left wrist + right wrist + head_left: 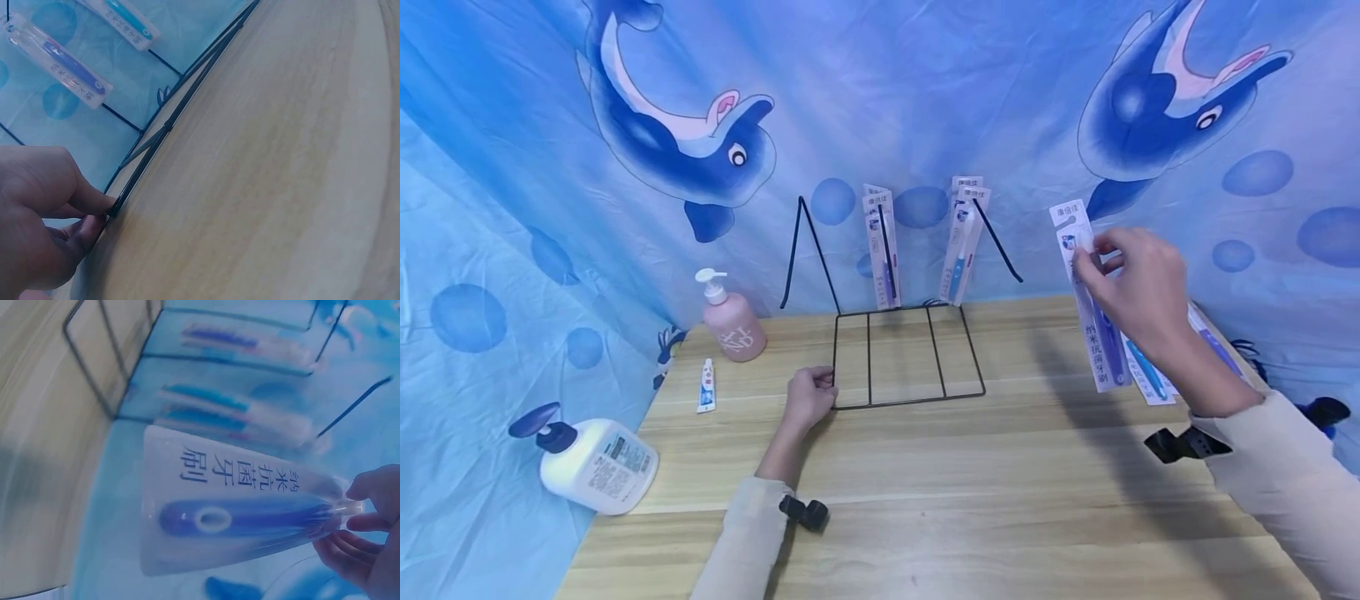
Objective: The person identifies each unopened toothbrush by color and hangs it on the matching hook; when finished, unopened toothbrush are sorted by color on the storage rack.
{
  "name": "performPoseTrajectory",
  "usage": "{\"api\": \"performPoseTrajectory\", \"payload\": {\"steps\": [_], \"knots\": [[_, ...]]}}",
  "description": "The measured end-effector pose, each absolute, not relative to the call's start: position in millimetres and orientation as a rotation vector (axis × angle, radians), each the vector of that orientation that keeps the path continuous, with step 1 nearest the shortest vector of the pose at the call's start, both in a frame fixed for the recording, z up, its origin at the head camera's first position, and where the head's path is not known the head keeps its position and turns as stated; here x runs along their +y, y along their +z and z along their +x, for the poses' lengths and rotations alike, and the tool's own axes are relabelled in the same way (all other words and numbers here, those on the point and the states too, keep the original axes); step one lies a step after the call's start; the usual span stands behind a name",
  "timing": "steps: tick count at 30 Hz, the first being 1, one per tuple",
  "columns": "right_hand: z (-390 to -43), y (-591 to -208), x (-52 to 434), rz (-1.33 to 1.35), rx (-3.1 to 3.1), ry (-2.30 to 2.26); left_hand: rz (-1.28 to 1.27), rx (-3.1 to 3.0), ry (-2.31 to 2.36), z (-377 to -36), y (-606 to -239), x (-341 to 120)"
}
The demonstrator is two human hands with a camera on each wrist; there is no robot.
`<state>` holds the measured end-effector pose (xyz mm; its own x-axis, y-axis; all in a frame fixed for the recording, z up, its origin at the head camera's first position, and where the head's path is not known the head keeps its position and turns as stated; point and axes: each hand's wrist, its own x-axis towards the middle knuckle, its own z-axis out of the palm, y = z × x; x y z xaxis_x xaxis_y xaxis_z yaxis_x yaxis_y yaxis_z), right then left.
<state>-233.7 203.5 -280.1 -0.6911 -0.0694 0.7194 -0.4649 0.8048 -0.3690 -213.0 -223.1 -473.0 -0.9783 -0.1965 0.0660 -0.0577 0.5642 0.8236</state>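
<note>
In the head view my right hand [1142, 279] pinches the upper part of a packaged purple toothbrush [1097, 342], raised at the right of the rack. The right wrist view shows this toothbrush pack [237, 506] with its handle end away from the fingers. My left hand [811, 398] holds the front left corner of a black wire rack [910, 402]; thumb and fingers pinch that corner in the left wrist view. Packaged purple toothbrushes [880, 250] hang on the rack's middle hook, and packaged blue toothbrushes [962, 250] on the right hook. The left hook bears nothing.
More packaged toothbrushes [1146, 371] lie at the table's right edge, partly behind the right arm. Left of the rack stand a pink pump bottle [735, 329] and a small toothpaste tube [707, 387]. A white pump bottle [602, 467] lies near the left edge. A dolphin curtain [925, 100] hangs behind.
</note>
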Motion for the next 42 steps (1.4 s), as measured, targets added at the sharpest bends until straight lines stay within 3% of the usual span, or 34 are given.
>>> {"api": "performPoseTrajectory", "payload": {"steps": [16, 29, 42], "knots": [[-172.4, -250.2, 146.1, 0.712, -2.010, 0.789, 0.233, -2.636, -1.413, -211.7, -472.4, -222.0], [-167.3, -273.4, 82.1, 0.920, -2.017, 0.877, 0.219, -2.641, -1.367, -210.8, -470.2, -222.1], [-170.0, -295.1, 60.3, 0.949, -2.033, 0.887, 0.212, -2.629, -1.339, -212.3, -472.6, -222.8]]}}
